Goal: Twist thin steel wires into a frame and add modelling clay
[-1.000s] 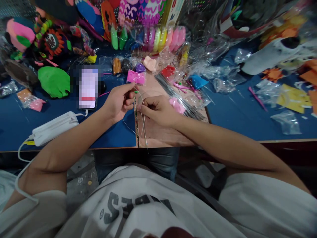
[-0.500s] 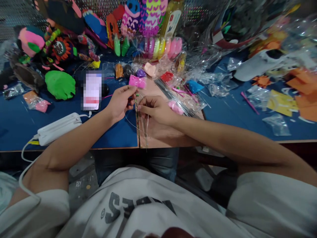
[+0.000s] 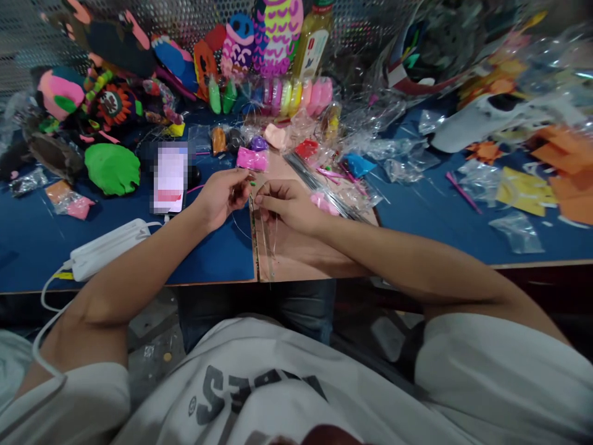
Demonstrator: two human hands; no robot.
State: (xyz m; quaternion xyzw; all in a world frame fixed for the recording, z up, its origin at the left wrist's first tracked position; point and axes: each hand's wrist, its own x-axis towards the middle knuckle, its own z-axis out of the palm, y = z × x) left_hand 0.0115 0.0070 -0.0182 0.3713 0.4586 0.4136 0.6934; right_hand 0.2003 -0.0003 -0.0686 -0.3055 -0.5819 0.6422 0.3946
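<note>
The thin wire (image 3: 239, 229) loops between your hands, over the brown board's (image 3: 315, 259) left edge. Your left hand (image 3: 225, 196), fingers curled, pinches it; your right hand (image 3: 290, 206) grips it, thumb to forefinger. At twelve o'clock, a pink packet (image 3: 251, 159) lies just beyond your left fingertips. At two, grey wires (image 3: 303, 173) and a pale pink lump (image 3: 325, 203) lie near your right hand. The phone (image 3: 170, 176) sits at ten, the white block (image 3: 109, 248) at nine.
</note>
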